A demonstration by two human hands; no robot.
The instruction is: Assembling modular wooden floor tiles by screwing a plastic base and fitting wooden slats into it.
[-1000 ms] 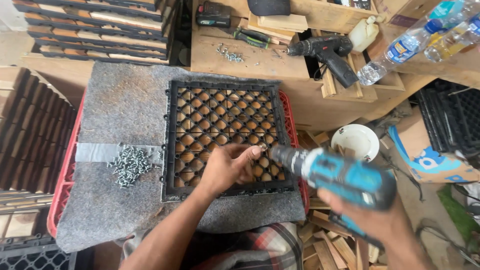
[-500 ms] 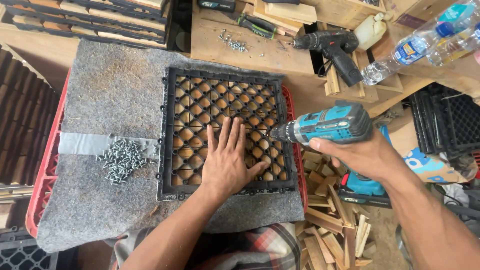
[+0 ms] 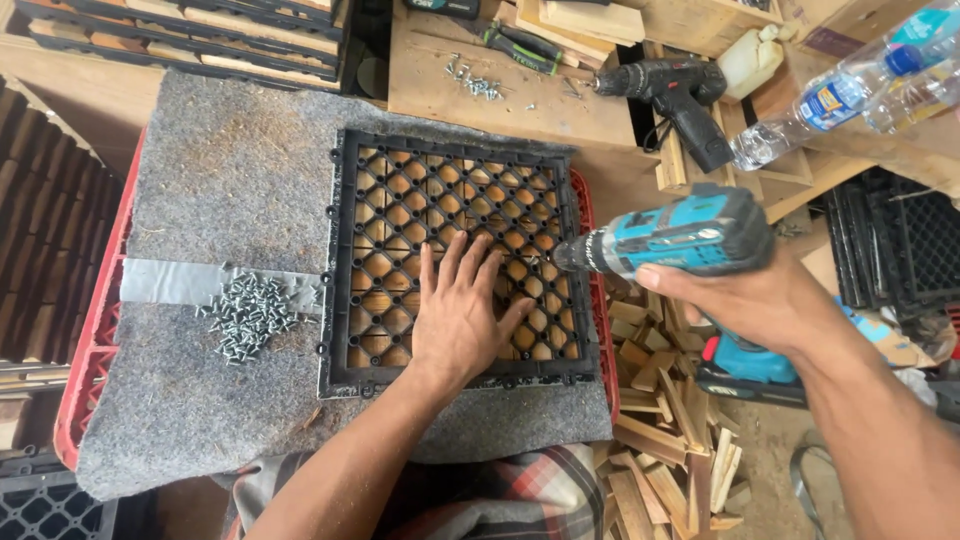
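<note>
View from above a workbench. The left hand [image 3: 462,312] lies flat, fingers spread, pressing on a square black lattice tile [image 3: 455,255] with wooden slats showing through its diamond-shaped holes; the hand holds nothing, only rests on the tile's lower middle. The right hand [image 3: 745,300] is closed around the grip of a teal cordless drill [image 3: 680,235], held sideways with its chuck pointing toward the left hand's fingertips, the tip just above the tile's right side. The tile sits on a grey felt mat [image 3: 220,190] spread over a red crate [image 3: 95,350]. To the far side of the left hand from the drill, a loose pile of silver screws [image 3: 248,315] lies on the mat beside a strip of grey tape [image 3: 165,282]. Beyond the drill, a black drill [image 3: 675,95] rests on a wooden bench. Below the right hand, wooden offcuts [image 3: 665,420] are heaped
</note>
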